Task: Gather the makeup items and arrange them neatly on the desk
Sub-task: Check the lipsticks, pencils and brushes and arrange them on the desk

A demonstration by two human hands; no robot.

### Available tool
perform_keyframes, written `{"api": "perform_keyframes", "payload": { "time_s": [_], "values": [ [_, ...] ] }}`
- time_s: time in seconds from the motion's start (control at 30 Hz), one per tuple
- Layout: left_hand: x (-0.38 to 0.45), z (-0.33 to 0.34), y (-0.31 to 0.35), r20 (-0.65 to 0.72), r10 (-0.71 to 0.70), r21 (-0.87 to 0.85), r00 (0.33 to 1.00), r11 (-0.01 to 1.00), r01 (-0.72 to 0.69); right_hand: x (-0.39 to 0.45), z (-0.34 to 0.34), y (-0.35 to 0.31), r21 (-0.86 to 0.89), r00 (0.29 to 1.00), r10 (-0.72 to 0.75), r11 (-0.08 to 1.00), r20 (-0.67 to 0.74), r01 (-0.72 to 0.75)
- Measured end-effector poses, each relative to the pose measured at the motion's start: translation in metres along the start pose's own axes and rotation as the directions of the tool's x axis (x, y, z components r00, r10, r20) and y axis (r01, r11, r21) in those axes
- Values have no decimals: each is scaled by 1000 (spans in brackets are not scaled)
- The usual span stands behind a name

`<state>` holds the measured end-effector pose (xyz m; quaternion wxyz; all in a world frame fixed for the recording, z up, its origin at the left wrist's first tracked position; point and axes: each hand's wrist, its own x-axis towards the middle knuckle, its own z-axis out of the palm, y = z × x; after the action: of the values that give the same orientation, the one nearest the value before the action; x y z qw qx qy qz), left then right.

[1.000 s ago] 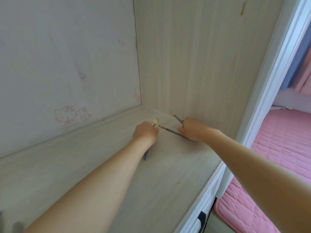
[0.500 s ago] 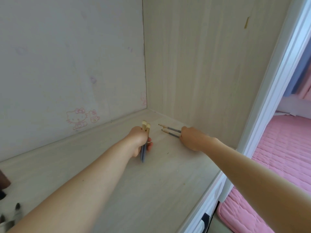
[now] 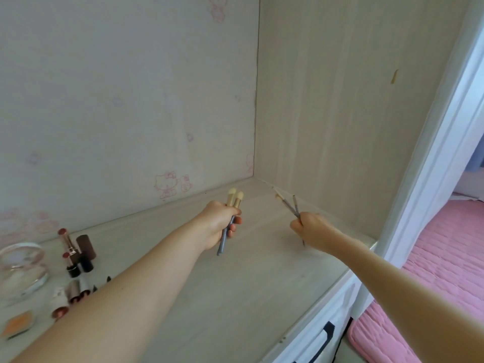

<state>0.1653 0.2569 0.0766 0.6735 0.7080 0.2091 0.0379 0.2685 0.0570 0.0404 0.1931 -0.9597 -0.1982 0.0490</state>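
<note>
Left hand (image 3: 218, 224) grips two brushes (image 3: 231, 213); right hand (image 3: 311, 229) pinches thin, perhaps liner, brushes (image 3: 289, 205) near desk (image 3: 262, 284) corner.

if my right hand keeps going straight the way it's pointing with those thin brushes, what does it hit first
Probably the wood side panel. The right hand holds two thin brushes whose tips aim toward the far corner, close to where the panel meets the desk. Nothing else shows in that line, though depth is hard to judge.
</note>
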Motion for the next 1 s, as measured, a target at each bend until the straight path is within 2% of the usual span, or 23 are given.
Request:
{"api": "perform_keyframes", "payload": {
  "time_s": [0.07,0.13,0.2,0.3,0.4,0.53,0.67,0.8,0.87,0.93,1.0],
  "values": [
    [-19,-14,3,-2,17,-32,1000,999,-17,-14,1,-19,297,1000,-5,955,30,-4],
    [-41,-30,3,3,43,-72,999,997,-42,-32,3,-43,552,995,-46,834,92,-12],
    [-64,-49,-1,-4,64,-90,998,994,-64,-51,6,-67,701,986,-109,713,129,-13],
    [-98,-81,-11,-33,80,-104,996,991,-83,-78,13,-102,814,956,-210,579,205,-47],
    [-134,-113,-24,-99,86,-78,991,993,-94,-99,25,-137,866,916,-296,491,271,-98],
    [-186,-158,-41,-164,86,-11,983,996,-89,-125,45,-181,871,876,-364,477,318,-118],
    [-236,-200,-62,-231,120,172,966,982,-81,-153,64,-223,880,839,-411,450,356,-152],
    [-274,-236,-86,-284,114,333,952,943,-13,-183,82,-261,879,797,-448,432,405,-203],
    [-288,-251,-100,-287,142,478,947,878,12,-197,89,-277,871,770,-458,424,444,-249],
    [-300,-262,-113,-273,223,675,936,737,21,-208,96,-291,848,746,-457,455,483,-271],
    [-309,-268,-127,-250,284,792,926,610,27,-216,102,-302,825,729,-449,487,517,-286]
  ]
}}
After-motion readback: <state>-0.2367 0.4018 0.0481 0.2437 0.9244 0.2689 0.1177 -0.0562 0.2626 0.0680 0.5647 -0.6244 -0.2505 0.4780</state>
